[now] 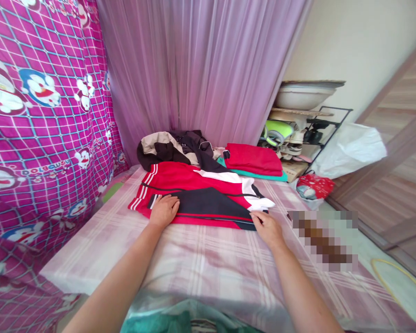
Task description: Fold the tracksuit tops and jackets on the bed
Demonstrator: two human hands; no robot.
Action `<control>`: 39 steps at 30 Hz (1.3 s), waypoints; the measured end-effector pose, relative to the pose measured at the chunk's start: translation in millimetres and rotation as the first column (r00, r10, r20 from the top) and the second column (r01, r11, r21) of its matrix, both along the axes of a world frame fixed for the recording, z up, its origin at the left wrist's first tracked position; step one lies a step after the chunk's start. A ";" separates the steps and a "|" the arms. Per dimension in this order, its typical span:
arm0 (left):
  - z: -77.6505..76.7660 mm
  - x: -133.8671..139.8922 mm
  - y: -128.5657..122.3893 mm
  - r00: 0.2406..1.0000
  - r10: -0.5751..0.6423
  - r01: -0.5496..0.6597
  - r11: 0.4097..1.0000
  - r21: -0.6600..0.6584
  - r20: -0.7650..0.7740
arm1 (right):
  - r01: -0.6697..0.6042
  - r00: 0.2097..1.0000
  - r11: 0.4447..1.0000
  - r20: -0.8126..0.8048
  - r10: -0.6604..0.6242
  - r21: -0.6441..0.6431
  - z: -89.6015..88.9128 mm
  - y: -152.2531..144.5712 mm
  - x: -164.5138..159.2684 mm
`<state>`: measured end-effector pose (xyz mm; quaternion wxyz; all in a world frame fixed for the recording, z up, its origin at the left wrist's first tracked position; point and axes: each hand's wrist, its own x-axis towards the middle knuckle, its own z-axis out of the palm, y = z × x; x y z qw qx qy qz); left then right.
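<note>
A red, white and dark navy jacket lies on the table, its striped hem towards the left and a dark sleeve laid across its front. Resting on that sleeve near the cuff is my left hand, palm down with the fingers stretched out. At the right end, my right hand pinches the jacket's near edge by the dark and white part between thumb and fingers. Some of the fabric under both hands is hidden.
A checked cloth covers the table. Behind the jacket lie a heap of dark and beige clothes and a folded red garment on green cloth. A rack with shoes and a basin stands back right. A blurred patch covers the right side.
</note>
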<state>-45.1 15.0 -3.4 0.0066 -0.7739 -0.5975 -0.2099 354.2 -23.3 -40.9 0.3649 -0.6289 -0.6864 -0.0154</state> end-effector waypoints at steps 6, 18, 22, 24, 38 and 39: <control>3.7 -0.5 -1.5 1.000 -0.002 0.002 1.000 -0.026 -0.012 | 0.000 1.000 1.000 0.001 0.000 0.001 0.0 -0.3 -0.9; 0.3 -2.1 0.6 1.000 -0.016 0.016 1.000 0.018 -0.014 | -0.003 1.000 1.000 -0.010 0.004 0.028 2.5 -0.9 -3.9; -1.1 -2.7 0.9 1.000 -0.020 0.020 0.999 0.039 -0.004 | -0.013 1.000 1.000 -0.025 0.013 0.029 0.6 -0.2 -3.1; -0.7 -2.2 0.7 1.000 -0.016 0.017 0.999 0.037 -0.010 | -0.017 1.000 1.000 -0.022 0.017 0.022 0.9 -0.3 -2.8; -0.8 -2.2 -0.3 1.000 -0.014 0.014 1.000 0.013 -0.002 | -0.008 1.000 1.000 -0.026 0.008 -0.006 -2.6 -0.5 -0.1; -0.9 -2.0 0.0 1.000 -0.013 0.013 1.000 0.009 0.000 | -0.011 1.000 1.000 -0.029 0.011 -0.008 -3.1 -0.4 0.3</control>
